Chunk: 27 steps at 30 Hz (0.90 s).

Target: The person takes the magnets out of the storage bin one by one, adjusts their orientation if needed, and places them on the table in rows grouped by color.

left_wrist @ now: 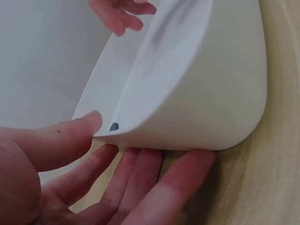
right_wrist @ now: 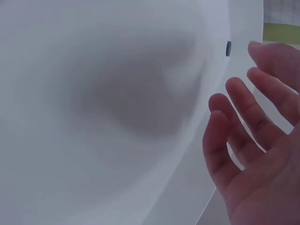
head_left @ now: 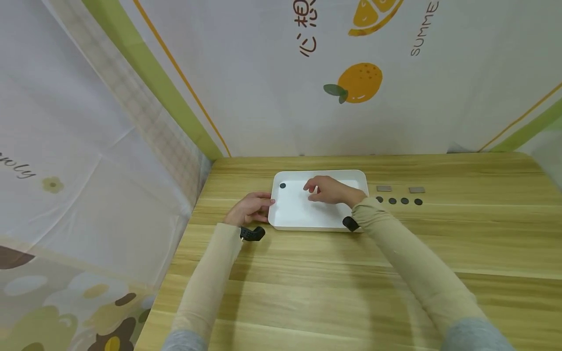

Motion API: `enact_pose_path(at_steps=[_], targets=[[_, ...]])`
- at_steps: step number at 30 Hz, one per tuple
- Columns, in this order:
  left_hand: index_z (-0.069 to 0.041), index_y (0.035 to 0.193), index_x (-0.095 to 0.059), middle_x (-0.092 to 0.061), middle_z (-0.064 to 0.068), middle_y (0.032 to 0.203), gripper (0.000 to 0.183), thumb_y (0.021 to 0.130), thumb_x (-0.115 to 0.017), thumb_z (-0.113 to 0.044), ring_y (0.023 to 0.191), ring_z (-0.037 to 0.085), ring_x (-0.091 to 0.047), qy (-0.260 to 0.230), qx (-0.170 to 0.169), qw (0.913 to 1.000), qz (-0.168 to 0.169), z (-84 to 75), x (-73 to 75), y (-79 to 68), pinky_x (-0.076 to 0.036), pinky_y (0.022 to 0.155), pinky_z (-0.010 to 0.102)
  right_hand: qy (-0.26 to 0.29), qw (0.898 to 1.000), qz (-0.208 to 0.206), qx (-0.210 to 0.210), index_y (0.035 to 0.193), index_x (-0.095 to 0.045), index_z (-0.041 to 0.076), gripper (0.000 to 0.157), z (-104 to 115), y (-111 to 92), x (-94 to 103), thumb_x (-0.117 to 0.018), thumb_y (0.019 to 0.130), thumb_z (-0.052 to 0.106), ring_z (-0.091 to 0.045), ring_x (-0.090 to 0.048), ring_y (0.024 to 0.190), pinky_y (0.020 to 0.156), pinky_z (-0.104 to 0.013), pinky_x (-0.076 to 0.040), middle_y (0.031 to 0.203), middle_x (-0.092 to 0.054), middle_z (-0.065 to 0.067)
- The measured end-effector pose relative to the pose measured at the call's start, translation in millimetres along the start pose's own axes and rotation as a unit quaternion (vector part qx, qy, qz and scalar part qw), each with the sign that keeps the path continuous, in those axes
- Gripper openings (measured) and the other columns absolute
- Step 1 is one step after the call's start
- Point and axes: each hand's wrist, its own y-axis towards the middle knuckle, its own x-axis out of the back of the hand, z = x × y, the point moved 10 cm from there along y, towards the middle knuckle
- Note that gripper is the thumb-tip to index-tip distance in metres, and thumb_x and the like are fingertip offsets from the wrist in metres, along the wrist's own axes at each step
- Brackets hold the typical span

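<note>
A shallow white tray (head_left: 290,214) lies on the wooden table, with one small black disc (head_left: 283,185) near its far left corner. At the tray's left end, my left hand (head_left: 250,207) holds the wall. In the left wrist view its thumb lies at the rim, and its fingers (left_wrist: 187,171) press against the outside. Over the middle of the tray hovers my right hand (head_left: 329,190), fingers loosely bent and apart, with nothing in them. The right wrist view shows the disc (right_wrist: 228,48) beyond those fingertips.
Right of the tray, several black discs (head_left: 392,201) lie in a row on the table (head_left: 298,282). Behind them are two flat grey rectangular pieces, one nearer the tray (head_left: 384,188) and one farther right (head_left: 416,189). A printed white cloth (head_left: 272,122) hangs behind the table.
</note>
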Motion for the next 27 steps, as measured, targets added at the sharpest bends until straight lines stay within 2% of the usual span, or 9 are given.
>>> enact_pose_path(at_steps=[4, 7, 11, 15, 23, 27], targets=[[-0.004, 0.143, -0.042, -0.058, 0.020, 0.129, 0.049, 0.097, -0.057, -0.012, 0.088, 0.016, -0.066, -0.009, 0.003, 1.0000, -0.002, 1.6, 1.2, 1.8, -0.058, 0.061, 0.027, -0.025, 1.000, 0.012, 0.008, 0.125, -0.059, 0.000, 0.035, 6.1, 8.3, -6.2, -0.062, 0.092, 0.012, -0.026, -0.056, 0.094, 0.088, -0.038, -0.047, 0.116, -0.059, -0.017], [-0.004, 0.142, -0.043, -0.062, 0.016, 0.121, 0.048, 0.097, -0.057, -0.011, 0.085, 0.016, -0.066, -0.017, 0.008, 0.9998, -0.008, 3.3, 1.9, 4.1, -0.057, 0.060, 0.028, -0.038, 0.999, 0.025, 0.010, 0.129, -0.057, -0.001, 0.038, 9.2, 15.9, -12.7, -0.061, 0.093, 0.011, -0.030, -0.056, 0.107, 0.097, -0.041, -0.046, 0.127, -0.056, -0.019], [-0.005, 0.141, -0.044, -0.063, 0.012, 0.113, 0.048, 0.096, -0.059, -0.012, 0.082, 0.015, -0.066, -0.023, 0.014, 0.9996, -0.011, 6.0, 1.8, 5.9, -0.056, 0.058, 0.028, -0.061, 0.997, 0.050, 0.003, 0.135, -0.053, 0.001, 0.043, 8.0, 27.6, -23.4, -0.059, 0.094, 0.013, -0.031, -0.050, 0.125, 0.108, -0.043, -0.040, 0.136, -0.051, -0.018], [-0.004, 0.142, -0.043, -0.063, 0.013, 0.115, 0.049, 0.096, -0.059, -0.012, 0.083, 0.016, -0.066, -0.024, 0.014, 0.9996, -0.009, 7.3, 1.6, 6.0, -0.057, 0.058, 0.028, -0.079, 0.995, 0.061, 0.001, 0.137, -0.052, 0.004, 0.044, 9.6, 35.8, -28.2, -0.059, 0.095, 0.013, -0.031, -0.048, 0.127, 0.111, -0.043, -0.037, 0.137, -0.051, -0.017], [-0.004, 0.141, -0.044, -0.062, 0.012, 0.114, 0.047, 0.097, -0.058, -0.012, 0.081, 0.015, -0.066, -0.020, 0.008, 0.9997, -0.008, 4.9, 2.5, 4.2, -0.057, 0.057, 0.026, -0.081, 0.996, 0.044, 0.018, 0.138, -0.050, 0.003, 0.045, 25.8, 45.4, -27.4, -0.058, 0.094, 0.010, -0.036, -0.041, 0.134, 0.114, -0.045, -0.032, 0.143, -0.044, -0.020], [-0.004, 0.141, -0.045, -0.063, 0.012, 0.113, 0.046, 0.097, -0.058, -0.011, 0.081, 0.014, -0.066, -0.024, 0.003, 0.9997, -0.002, 3.6, 1.5, 2.9, -0.056, 0.056, 0.026, -0.087, 0.995, 0.044, 0.001, 0.140, -0.049, 0.005, 0.047, 27.2, 51.3, -30.3, -0.058, 0.094, 0.010, -0.037, -0.040, 0.134, 0.114, -0.044, -0.032, 0.144, -0.042, -0.020]])
